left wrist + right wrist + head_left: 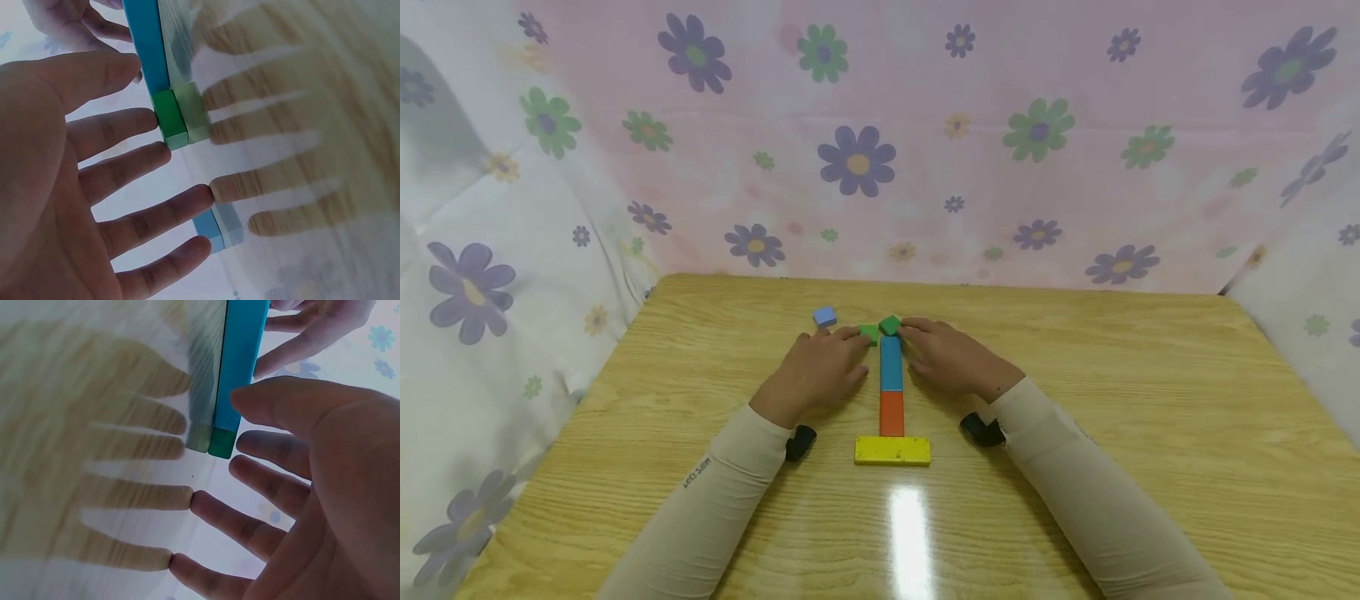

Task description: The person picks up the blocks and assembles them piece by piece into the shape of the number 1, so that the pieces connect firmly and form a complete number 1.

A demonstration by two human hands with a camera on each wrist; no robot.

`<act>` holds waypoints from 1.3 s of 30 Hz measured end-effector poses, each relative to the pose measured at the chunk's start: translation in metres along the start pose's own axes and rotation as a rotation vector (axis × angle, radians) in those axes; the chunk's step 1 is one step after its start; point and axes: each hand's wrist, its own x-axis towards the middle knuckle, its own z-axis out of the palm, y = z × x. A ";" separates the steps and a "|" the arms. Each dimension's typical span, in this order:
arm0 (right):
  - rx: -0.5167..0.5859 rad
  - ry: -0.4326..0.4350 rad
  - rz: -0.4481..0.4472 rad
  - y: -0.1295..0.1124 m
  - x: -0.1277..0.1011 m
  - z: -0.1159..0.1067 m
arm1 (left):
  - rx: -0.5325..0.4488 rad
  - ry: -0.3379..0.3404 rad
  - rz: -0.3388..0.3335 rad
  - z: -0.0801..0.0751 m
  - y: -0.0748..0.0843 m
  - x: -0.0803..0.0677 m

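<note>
A glossy wooden table [1075,467] stands against flowered sheets [857,158]. Both hands lie flat, fingers spread. The left hand [820,371] touches a green block [868,332] at its fingertips; the right hand [951,358] touches another green cube [890,325]. Between them runs the blue bar [891,363], with an orange block [892,413] and a yellow bar [892,451] nearer the wrists.

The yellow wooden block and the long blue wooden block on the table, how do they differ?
The yellow wooden block lies crosswise at the near end of the row, while the long blue wooden block runs lengthwise, away from the person. The yellow one sits clear of both hands; the blue one lies between them. Both are flat rectangular pieces on the wooden table.
</note>
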 end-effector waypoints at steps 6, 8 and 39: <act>0.004 -0.003 0.013 0.000 0.001 -0.001 | 0.003 0.015 0.005 -0.003 0.000 -0.001; 0.002 -0.001 0.018 -0.001 0.001 -0.002 | -0.001 0.025 0.006 -0.004 0.000 -0.001; -0.003 -0.004 0.020 -0.002 0.000 -0.003 | 0.052 0.100 -0.095 -0.012 -0.008 -0.003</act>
